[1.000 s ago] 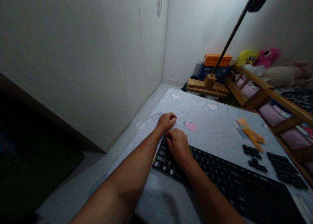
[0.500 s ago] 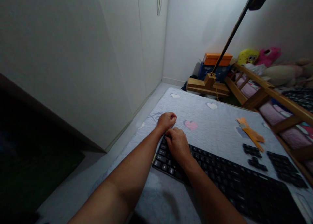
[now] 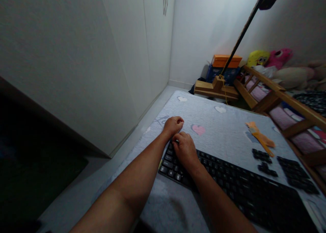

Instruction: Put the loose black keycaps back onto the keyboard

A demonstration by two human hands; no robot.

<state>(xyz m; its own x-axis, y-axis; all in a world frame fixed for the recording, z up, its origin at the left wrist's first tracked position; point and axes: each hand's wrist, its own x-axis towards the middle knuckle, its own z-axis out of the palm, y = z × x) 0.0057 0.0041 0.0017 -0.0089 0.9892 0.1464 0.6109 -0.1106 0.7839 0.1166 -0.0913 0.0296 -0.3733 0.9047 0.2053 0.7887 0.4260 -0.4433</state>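
Observation:
A black computer keyboard lies at a slant on a light quilted cover with heart prints. My left hand is curled closed just beyond the keyboard's far left corner; what its fingers may hold is hidden. Over the keyboard's left end is my right hand, its fingers bent down and closed at the top left keys. Whether a key sits between those fingers cannot be seen. Black keycaps lie on the cover right of the keyboard, in a small cluster and a larger group.
An orange-handled brush rests on an orange cloth behind the keycaps. A pale wardrobe stands along the left. Wooden bed rails run along the right. At the back, a dark pole rises from a wooden base.
Both hands stay in nearly the same place and pose. The whole view has shifted very slightly.

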